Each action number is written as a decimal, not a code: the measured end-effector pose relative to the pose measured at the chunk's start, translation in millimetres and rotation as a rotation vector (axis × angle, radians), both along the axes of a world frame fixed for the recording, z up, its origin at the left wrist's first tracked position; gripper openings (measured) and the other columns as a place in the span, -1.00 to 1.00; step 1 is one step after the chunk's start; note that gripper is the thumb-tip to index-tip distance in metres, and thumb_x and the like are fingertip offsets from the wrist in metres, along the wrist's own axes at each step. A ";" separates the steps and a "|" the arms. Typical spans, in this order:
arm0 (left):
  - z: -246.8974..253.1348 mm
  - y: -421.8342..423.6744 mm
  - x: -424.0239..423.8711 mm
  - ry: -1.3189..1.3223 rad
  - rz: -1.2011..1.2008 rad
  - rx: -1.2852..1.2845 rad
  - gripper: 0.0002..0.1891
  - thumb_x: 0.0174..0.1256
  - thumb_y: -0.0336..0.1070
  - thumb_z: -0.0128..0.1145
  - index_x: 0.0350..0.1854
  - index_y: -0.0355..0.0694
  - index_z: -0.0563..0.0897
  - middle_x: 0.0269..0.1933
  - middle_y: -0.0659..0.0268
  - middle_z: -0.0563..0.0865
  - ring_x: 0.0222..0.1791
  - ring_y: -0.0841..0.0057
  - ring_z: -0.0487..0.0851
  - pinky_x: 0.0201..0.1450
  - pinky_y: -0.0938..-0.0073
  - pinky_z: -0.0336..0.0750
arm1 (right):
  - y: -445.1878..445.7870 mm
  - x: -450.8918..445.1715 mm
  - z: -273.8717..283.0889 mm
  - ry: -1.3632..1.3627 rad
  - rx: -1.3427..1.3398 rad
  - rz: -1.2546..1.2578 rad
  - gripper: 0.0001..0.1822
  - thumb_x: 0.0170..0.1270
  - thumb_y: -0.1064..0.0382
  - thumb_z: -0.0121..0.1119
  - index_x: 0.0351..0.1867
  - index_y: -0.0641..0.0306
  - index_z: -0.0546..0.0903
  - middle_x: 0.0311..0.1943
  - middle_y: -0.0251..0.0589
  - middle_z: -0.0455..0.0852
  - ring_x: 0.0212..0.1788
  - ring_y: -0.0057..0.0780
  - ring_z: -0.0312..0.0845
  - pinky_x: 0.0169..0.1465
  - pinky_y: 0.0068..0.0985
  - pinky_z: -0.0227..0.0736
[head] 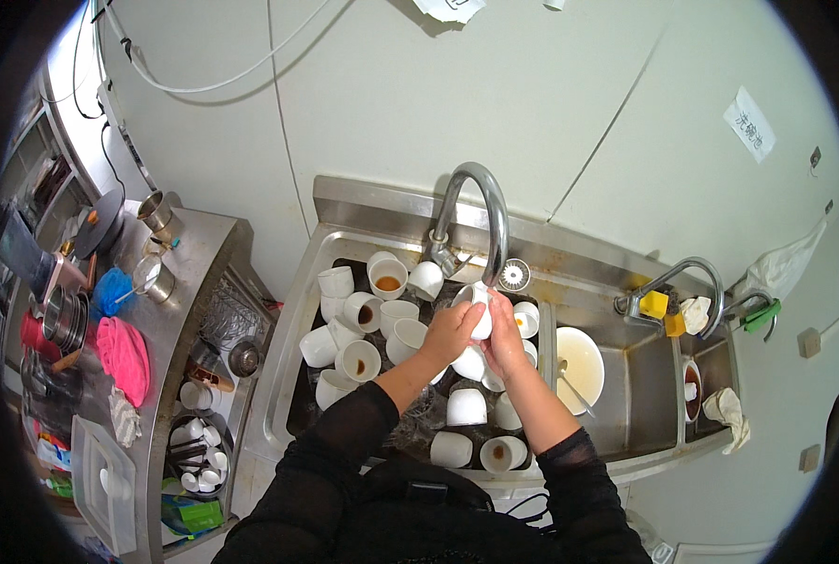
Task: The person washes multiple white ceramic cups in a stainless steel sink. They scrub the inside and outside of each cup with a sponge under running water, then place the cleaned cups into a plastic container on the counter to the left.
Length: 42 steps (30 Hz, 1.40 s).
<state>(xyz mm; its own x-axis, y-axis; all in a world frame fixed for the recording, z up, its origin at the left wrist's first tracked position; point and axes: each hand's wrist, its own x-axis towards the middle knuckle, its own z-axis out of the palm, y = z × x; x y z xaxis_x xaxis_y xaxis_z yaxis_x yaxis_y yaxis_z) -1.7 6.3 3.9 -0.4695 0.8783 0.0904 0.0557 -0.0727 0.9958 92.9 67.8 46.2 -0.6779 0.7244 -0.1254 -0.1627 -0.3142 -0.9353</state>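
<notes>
A white cup [482, 325] is held between my two hands, right under the mouth of a curved chrome faucet [497, 233]. My left hand [453, 330] grips its left side. On its right side lies my right hand [502, 333], with fingers against the wall of the cup. Around and below, several white cups crowd the left basin of the steel sink [278, 395]. Some lie tipped over, and others stand upright. Brown liquid shows in one cup [388, 276], and dark residue marks another cup [358, 362]. Whether water is running is hard to tell.
To the right, a white bowl [591, 352] holds cloudy liquid and a spoon [576, 388]. A second faucet [680, 266] rises behind the neighbouring basin, near a yellow sponge [653, 304]. At left stands a steel counter [197, 247] with pots, a pink cloth [123, 359] and a clear plastic container [102, 479].
</notes>
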 end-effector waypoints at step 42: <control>24.9 -5.8 -7.6 -0.447 -0.153 -0.047 -0.71 0.29 -0.12 -0.08 -0.11 -0.22 0.49 -0.25 0.34 0.58 -0.33 0.64 0.54 -0.42 0.62 0.47 | 9.4 -5.4 7.8 -0.053 -0.225 0.022 -0.47 0.22 -0.08 -0.02 0.09 0.17 0.22 -0.17 -0.17 0.49 -0.22 -0.40 0.51 -0.36 -0.48 0.53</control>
<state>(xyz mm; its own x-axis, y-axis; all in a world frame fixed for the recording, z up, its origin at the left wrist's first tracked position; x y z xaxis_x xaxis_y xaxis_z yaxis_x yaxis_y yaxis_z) -9.3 0.5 28.8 -0.3179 0.9388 -0.1326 -0.3870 -0.0008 0.9221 87.5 77.1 54.0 -0.6816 0.6588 -0.3184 -0.1057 -0.5192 -0.8481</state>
